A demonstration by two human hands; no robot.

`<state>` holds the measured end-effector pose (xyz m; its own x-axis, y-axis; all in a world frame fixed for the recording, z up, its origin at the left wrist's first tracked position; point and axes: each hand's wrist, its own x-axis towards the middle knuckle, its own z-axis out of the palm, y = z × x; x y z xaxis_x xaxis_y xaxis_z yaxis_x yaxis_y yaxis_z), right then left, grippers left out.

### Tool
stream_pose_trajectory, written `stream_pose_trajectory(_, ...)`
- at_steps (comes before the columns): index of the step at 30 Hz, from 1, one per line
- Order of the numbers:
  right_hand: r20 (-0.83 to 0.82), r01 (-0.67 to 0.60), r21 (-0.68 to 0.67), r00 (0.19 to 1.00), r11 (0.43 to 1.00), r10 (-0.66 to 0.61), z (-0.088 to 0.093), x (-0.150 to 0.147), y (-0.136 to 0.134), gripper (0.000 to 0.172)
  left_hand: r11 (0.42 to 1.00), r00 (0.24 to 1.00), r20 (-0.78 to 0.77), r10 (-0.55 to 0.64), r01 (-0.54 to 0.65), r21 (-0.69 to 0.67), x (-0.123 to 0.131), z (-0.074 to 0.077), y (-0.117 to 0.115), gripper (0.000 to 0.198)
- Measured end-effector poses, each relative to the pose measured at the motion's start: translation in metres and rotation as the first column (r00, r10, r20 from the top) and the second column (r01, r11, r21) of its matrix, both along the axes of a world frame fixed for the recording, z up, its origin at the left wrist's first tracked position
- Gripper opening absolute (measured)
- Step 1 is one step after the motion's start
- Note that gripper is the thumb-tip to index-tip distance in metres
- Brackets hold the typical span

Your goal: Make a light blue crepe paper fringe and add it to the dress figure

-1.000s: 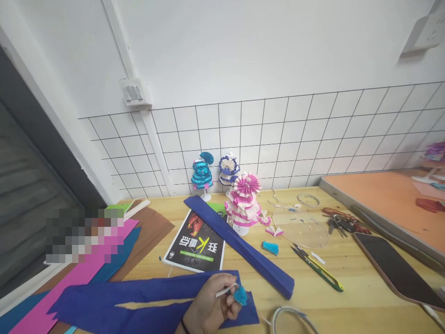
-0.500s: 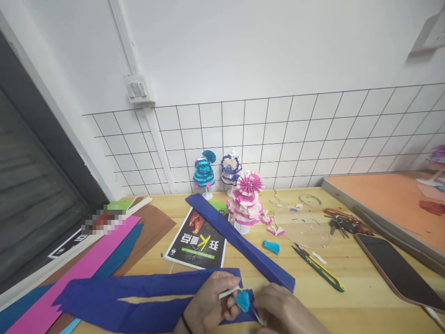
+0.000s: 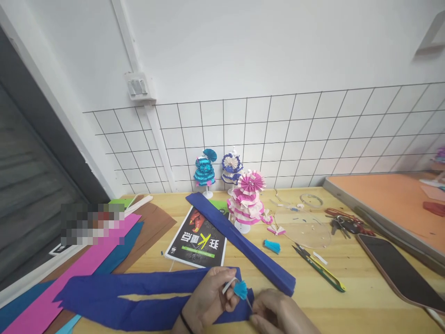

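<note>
My left hand (image 3: 208, 299) pinches a small bright-blue paper tassel (image 3: 240, 290) between thumb and fingers. Around the tassel runs a narrow white paper strip (image 3: 228, 284), one end sticking out on the left. At the lower right, my right hand (image 3: 280, 313) has its fingers closed on the strip's other end, which is stretched between the hands. Dark-blue crepe paper (image 3: 146, 315) lies under and left of my left hand. A second blue tassel (image 3: 271, 246) rests on the wooden table (image 3: 368, 306) beyond my right hand.
Yellow-green thread snips (image 3: 320, 269) and a phone (image 3: 396, 269) lie to the right, keys (image 3: 342, 225) behind them. A folded dark-blue strip (image 3: 243, 243) crosses a black booklet (image 3: 198, 241). Ruffled paper dresses on stands, including a pink one (image 3: 246, 199), stand behind. Coloured paper sheets (image 3: 79, 273) lie left.
My right hand has shifted slightly left and its fingers now show closed on the strip. The tassel has risen a little, and the strip's left end tilts more steeply.
</note>
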<state>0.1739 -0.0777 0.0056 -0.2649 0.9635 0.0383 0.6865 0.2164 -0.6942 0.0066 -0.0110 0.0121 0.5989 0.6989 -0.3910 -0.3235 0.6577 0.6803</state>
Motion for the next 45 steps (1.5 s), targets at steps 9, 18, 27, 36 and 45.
stream_pose_trajectory(9,-0.493,0.075,-0.275,0.845,0.958,-0.208,-0.014,0.004,0.012,0.045,0.987,0.987,0.029,0.161,-0.161,0.011,0.002,0.0,0.002,0.038)
stream_pose_trajectory(18,-0.676,0.057,-0.417,0.648,0.907,-0.351,-0.014,0.012,0.015,0.046,0.942,0.93,0.156,0.333,-0.335,-0.016,-0.003,0.004,0.004,0.033)
stream_pose_trajectory(27,-0.791,-0.038,-0.375,0.534,0.926,-0.298,-0.014,0.01,0.015,0.033,0.956,0.979,-0.002,0.204,-0.199,0.217,0.006,-0.007,0.004,0.038)
stream_pose_trajectory(36,-0.834,-0.134,-0.446,0.422,0.885,-0.357,-0.015,0.011,0.013,0.033,0.903,0.958,-0.229,0.173,-0.061,0.426,0.011,-0.02,0.005,0.056)
stream_pose_trajectory(45,-0.85,-0.145,-0.474,0.332,0.868,-0.408,-0.009,0.009,0.013,0.031,0.905,0.95,-0.277,0.143,-0.013,0.425,0.01,-0.024,0.003,0.034)
